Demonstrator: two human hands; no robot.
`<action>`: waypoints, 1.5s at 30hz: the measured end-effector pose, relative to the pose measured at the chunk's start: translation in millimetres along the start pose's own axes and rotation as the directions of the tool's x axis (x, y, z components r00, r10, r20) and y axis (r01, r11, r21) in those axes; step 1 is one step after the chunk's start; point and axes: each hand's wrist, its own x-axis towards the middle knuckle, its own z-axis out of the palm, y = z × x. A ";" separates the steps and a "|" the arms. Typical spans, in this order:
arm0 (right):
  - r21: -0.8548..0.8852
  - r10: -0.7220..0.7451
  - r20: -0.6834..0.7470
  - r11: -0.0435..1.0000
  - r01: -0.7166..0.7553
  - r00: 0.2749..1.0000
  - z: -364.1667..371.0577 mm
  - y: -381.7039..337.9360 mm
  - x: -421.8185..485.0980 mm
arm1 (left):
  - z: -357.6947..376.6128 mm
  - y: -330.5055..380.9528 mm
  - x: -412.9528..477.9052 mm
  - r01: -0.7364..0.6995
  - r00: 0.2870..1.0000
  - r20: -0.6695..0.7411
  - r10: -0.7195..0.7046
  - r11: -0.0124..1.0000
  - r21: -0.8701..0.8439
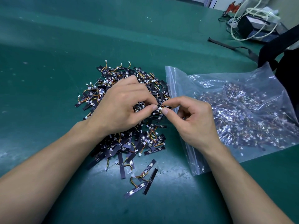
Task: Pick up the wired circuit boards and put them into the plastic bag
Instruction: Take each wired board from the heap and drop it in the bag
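A heap of small black wired circuit boards (123, 143) with orange-yellow wires and white plugs lies on the green mat. Above its middle, my left hand (119, 105) and my right hand (192, 118) both pinch one wired board (161, 107) between thumb and forefinger, fingertips almost touching. To the right lies a clear zip plastic bag (242, 110) with many boards inside; its zip edge faces the heap, right under my right hand. A few loose boards (142, 180) lie near the front of the heap.
The green mat (48, 78) covers the whole table. A dark strap (233, 47) and a black bag (284, 62) lie behind the plastic bag. At the far right corner stands a dark box with white cables (255, 21).
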 end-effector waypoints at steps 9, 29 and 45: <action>-0.002 -0.007 0.028 1.000 0.007 1.000 2.6 3.6 -0.3 | -0.4 -0.2 -1.3 0.057 0.994 0.091 -0.055 0.998 -0.014; -0.021 -0.044 0.050 0.999 0.045 0.998 -0.7 1.2 -0.8 | -4.6 1.4 -1.1 0.078 0.988 0.136 -0.072 0.996 -0.043; -0.026 -0.011 0.058 1.000 0.013 0.998 0.2 0.3 -0.2 | -2.0 -1.7 -2.0 0.060 0.993 0.104 -0.056 0.998 -0.031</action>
